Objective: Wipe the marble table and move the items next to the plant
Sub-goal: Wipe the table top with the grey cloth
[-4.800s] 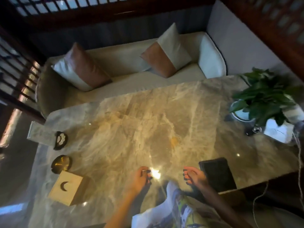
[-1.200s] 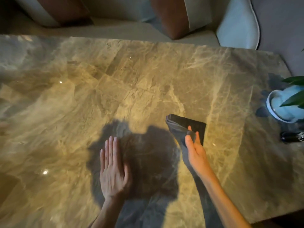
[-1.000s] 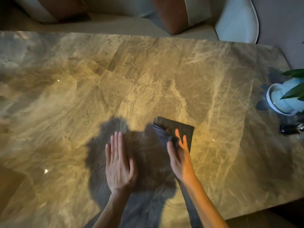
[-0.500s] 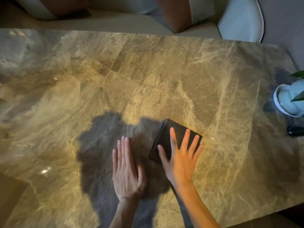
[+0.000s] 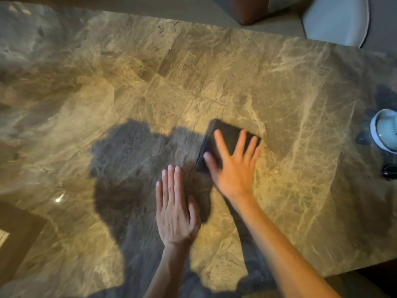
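A folded dark cloth lies flat on the brown-veined marble table, near its middle. My right hand presses down on the cloth with fingers spread, covering its near half. My left hand rests flat on the bare marble just left of the cloth, fingers together, holding nothing. The plant's pale blue pot shows at the right edge; its leaves are out of view.
A small dark object sits below the pot at the right edge. A sofa seat with a brown cushion and a pale cushion runs behind the table. A dark shadow of my head falls left of the hands.
My right hand has laid the cloth flat, spread its fingers on it and slid it slightly right and away. My left hand stays flat on the marble.
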